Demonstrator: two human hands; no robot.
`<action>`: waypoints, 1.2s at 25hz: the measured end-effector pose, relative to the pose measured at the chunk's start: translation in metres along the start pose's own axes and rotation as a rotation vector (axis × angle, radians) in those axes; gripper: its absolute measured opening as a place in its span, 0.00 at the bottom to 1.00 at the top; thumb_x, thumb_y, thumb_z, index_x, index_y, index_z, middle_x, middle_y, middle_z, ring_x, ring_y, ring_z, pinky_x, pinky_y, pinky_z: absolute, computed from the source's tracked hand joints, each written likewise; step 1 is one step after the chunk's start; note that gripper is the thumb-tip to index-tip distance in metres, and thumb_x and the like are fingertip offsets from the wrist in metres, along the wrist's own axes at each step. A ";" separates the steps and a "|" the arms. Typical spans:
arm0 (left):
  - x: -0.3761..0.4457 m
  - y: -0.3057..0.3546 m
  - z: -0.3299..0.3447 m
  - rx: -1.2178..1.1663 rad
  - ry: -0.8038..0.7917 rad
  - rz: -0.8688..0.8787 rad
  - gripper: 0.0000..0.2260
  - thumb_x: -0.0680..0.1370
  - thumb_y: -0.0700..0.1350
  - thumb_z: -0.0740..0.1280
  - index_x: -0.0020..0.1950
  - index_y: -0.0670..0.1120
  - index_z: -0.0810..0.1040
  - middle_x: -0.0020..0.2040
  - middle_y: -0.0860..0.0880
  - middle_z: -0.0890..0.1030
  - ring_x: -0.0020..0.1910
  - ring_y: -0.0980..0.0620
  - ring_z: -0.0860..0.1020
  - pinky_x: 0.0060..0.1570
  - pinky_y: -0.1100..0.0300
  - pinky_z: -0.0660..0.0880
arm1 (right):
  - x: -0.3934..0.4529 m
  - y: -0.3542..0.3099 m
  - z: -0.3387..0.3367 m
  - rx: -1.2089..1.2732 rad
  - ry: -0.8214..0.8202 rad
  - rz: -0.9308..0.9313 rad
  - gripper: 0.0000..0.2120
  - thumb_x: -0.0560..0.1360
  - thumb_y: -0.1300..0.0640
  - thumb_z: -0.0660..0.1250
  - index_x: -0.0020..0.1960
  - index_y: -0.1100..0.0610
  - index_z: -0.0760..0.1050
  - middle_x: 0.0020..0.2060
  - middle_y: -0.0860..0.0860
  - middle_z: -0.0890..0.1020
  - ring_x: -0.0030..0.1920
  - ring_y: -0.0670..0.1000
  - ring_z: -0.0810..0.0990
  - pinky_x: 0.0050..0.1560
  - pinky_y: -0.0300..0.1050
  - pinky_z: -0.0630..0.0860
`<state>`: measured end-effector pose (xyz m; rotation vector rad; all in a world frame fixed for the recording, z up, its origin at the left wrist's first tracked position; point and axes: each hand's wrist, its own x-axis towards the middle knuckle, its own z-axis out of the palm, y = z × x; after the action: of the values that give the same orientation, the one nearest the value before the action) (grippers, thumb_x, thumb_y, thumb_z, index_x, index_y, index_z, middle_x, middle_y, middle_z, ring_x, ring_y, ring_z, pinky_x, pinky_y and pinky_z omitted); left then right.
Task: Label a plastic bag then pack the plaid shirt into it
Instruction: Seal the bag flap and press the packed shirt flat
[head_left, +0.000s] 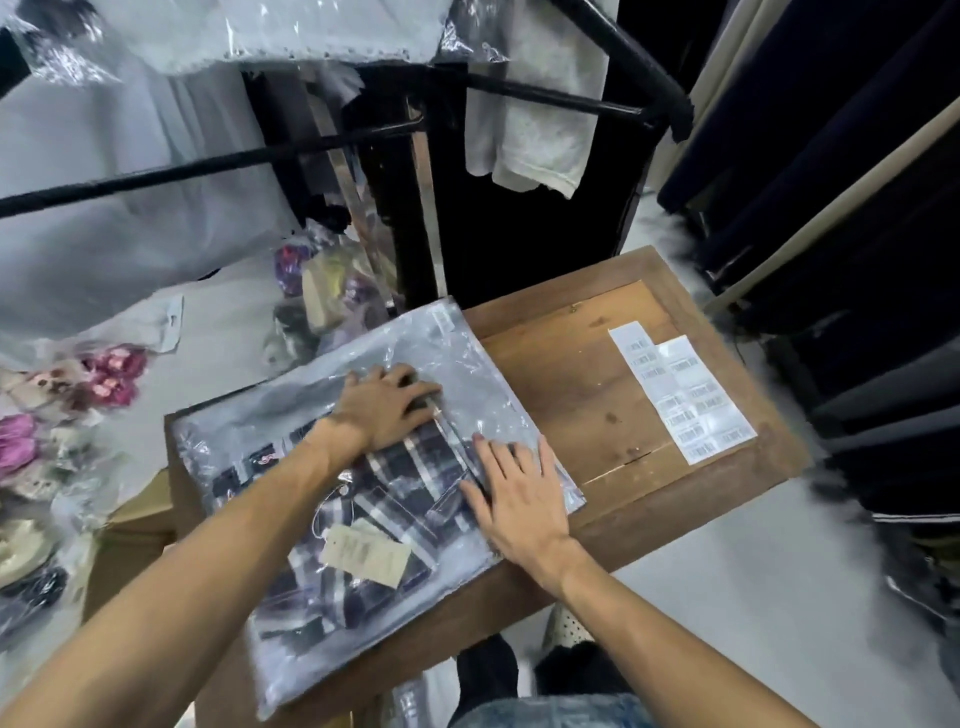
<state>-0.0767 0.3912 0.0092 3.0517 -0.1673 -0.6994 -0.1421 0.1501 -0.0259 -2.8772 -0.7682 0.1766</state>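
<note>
A clear plastic bag (457, 358) lies across the left half of a small wooden table (582, 384). The dark plaid shirt (400, 493) lies folded inside it, with a beige hang tag (363, 558) showing through the plastic. My left hand (387, 408) rests flat on the bag near the shirt's far end, fingers spread. My right hand (517, 493) presses flat on the bag's right edge beside the shirt. Neither hand grips anything. A small white label (443, 319) sits at the bag's far corner.
Two sheets of barcode stickers (680, 389) lie on the table's right side. Bagged goods, some pink and purple (111, 374), are piled at the left. Black rack bars (545, 93) with hanging garments stand behind. Dark clothes hang at the right.
</note>
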 end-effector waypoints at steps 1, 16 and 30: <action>-0.001 0.000 0.003 -0.039 0.014 -0.021 0.25 0.80 0.68 0.50 0.77 0.65 0.61 0.78 0.49 0.64 0.74 0.40 0.65 0.70 0.34 0.63 | 0.005 -0.001 -0.001 -0.009 -0.026 0.034 0.31 0.83 0.37 0.47 0.79 0.55 0.62 0.62 0.51 0.77 0.63 0.57 0.73 0.76 0.64 0.56; -0.030 0.032 0.028 -0.329 0.032 -0.365 0.26 0.81 0.66 0.52 0.79 0.66 0.54 0.77 0.50 0.61 0.72 0.42 0.62 0.66 0.40 0.66 | 0.071 0.024 -0.022 -0.039 -0.344 0.004 0.45 0.76 0.26 0.45 0.82 0.56 0.50 0.81 0.55 0.55 0.81 0.60 0.48 0.76 0.72 0.47; -0.052 0.125 0.047 -0.496 0.159 -0.708 0.29 0.79 0.66 0.58 0.79 0.61 0.59 0.74 0.48 0.65 0.68 0.41 0.65 0.58 0.43 0.72 | 0.117 0.094 -0.038 0.069 -0.468 -0.314 0.40 0.76 0.32 0.58 0.82 0.47 0.52 0.82 0.43 0.51 0.82 0.51 0.44 0.78 0.69 0.40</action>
<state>-0.1561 0.2732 -0.0066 2.6096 0.9661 -0.4009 0.0096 0.1237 -0.0143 -2.6270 -1.2465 0.8333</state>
